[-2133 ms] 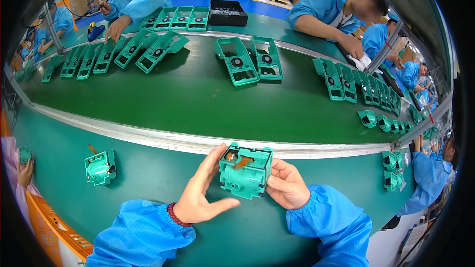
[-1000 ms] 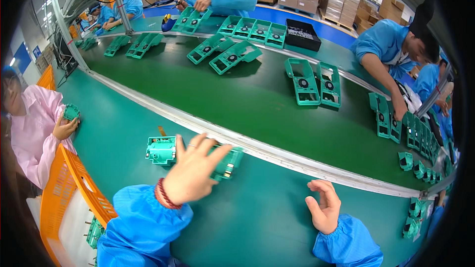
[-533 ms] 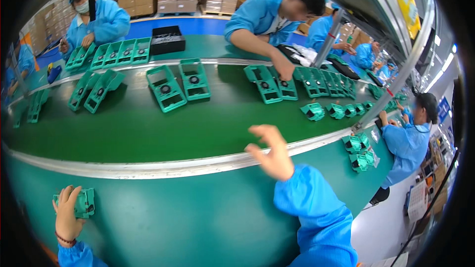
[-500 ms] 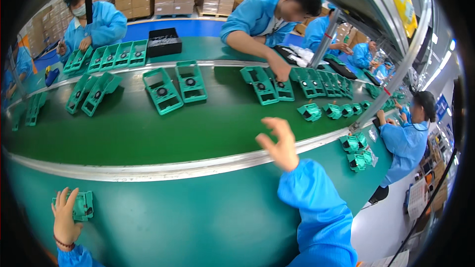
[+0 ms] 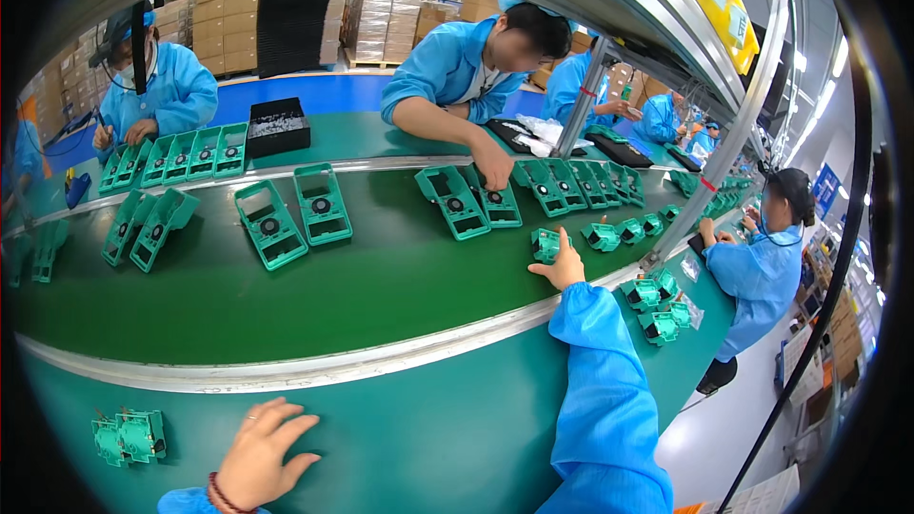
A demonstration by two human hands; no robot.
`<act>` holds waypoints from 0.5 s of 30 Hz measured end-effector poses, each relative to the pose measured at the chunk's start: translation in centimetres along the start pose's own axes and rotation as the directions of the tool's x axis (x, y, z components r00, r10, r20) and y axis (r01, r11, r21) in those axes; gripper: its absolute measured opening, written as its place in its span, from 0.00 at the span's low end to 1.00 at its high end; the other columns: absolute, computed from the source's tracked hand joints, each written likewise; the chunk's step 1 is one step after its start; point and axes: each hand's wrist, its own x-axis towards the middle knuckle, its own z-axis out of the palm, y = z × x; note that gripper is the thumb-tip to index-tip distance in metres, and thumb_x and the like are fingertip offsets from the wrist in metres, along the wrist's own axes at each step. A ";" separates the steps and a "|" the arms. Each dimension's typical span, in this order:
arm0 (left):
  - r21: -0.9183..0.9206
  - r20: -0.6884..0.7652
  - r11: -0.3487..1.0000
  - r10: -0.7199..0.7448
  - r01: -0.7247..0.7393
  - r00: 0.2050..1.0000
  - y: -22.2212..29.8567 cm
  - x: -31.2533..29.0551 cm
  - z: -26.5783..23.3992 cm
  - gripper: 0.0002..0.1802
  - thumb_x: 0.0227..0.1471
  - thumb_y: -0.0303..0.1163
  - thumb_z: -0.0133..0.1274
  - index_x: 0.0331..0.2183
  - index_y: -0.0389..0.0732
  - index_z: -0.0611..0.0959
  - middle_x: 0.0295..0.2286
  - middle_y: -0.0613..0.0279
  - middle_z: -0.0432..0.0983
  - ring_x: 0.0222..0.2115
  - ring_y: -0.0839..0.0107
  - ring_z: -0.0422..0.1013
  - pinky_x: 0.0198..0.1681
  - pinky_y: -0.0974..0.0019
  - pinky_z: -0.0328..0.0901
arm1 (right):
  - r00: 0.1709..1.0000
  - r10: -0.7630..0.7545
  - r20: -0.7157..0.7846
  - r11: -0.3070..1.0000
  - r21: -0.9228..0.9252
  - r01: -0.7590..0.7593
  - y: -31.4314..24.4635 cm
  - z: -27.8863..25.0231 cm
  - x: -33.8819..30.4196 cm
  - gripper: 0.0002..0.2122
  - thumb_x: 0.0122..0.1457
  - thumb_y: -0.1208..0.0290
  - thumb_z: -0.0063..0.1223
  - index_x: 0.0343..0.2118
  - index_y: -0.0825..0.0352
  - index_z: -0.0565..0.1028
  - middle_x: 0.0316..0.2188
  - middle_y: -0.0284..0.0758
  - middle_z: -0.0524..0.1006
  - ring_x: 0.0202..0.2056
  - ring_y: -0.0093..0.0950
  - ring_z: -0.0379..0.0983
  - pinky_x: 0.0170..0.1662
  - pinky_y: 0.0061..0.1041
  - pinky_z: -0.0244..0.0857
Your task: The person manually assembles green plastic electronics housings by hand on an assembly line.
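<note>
My right hand (image 5: 564,265) reaches over the belt to a small green plastic housing (image 5: 546,246), the nearest in a row of such parts. Thumb and index finger are apart, either side of its near part; a firm grip does not show. My left hand (image 5: 264,457) is open above the green table, fingers spread and nothing in them. To its left, a pair of small green housings (image 5: 141,435) sit side by side on the table, apart from the hand.
Larger green frames with round black parts (image 5: 269,226) lie along the belt (image 5: 381,295). A metal rail (image 5: 286,376) divides belt from table. More housings (image 5: 659,327) lie at right by a metal post (image 5: 700,181). Across the belt, a co-worker's hand (image 5: 493,164) touches a frame.
My left hand has left the housings at the left and moved right. My right hand has reached to the nearest housing in the belt row. The view has shifted.
</note>
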 end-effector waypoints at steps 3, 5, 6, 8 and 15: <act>-0.077 0.030 0.997 0.023 -0.021 0.999 -0.1 0.7 2.9 0.22 0.33 0.30 0.59 0.36 0.43 0.75 0.36 0.58 0.67 0.41 0.55 0.63 0.43 0.58 0.61 | 0.990 0.091 0.111 0.971 -0.231 -0.063 -1.9 -1.1 0.9 0.43 0.28 0.56 0.67 0.51 0.63 0.58 0.49 0.47 0.59 0.48 0.43 0.61 0.45 0.34 0.61; -0.117 0.022 0.992 0.040 -0.037 0.999 -0.1 1.4 3.9 0.21 0.33 0.29 0.59 0.36 0.43 0.76 0.36 0.59 0.68 0.40 0.57 0.64 0.42 0.60 0.62 | 0.999 0.021 0.028 0.953 -0.303 -0.012 -1.4 -1.1 1.2 0.45 0.27 0.54 0.67 0.52 0.62 0.57 0.49 0.48 0.59 0.48 0.42 0.60 0.46 0.34 0.59; -0.155 0.012 0.987 0.052 -0.049 0.999 0.0 1.7 4.3 0.20 0.34 0.29 0.59 0.36 0.43 0.76 0.36 0.59 0.68 0.40 0.58 0.64 0.41 0.62 0.63 | 0.997 -0.058 -0.047 0.926 -0.376 0.036 -1.0 -1.0 1.4 0.46 0.26 0.53 0.67 0.53 0.62 0.57 0.48 0.49 0.59 0.48 0.40 0.60 0.48 0.34 0.58; -0.165 -0.026 0.985 0.050 -0.053 0.998 0.2 2.3 4.8 0.19 0.33 0.29 0.60 0.33 0.41 0.77 0.34 0.57 0.71 0.38 0.60 0.66 0.39 0.63 0.64 | 0.998 -0.054 -0.026 0.937 -0.347 0.041 1.3 -0.9 2.1 0.47 0.26 0.52 0.67 0.52 0.67 0.57 0.49 0.49 0.57 0.50 0.40 0.57 0.49 0.32 0.56; -0.343 -0.178 0.939 -0.051 -0.013 0.983 -0.7 2.0 6.0 0.16 0.32 0.24 0.59 0.31 0.38 0.78 0.32 0.55 0.72 0.36 0.61 0.68 0.38 0.65 0.64 | 0.985 -0.164 -0.051 0.986 -0.038 0.162 0.1 -0.5 -0.2 0.36 0.23 0.58 0.68 0.37 0.76 0.67 0.36 0.47 0.64 0.39 0.41 0.63 0.43 0.31 0.61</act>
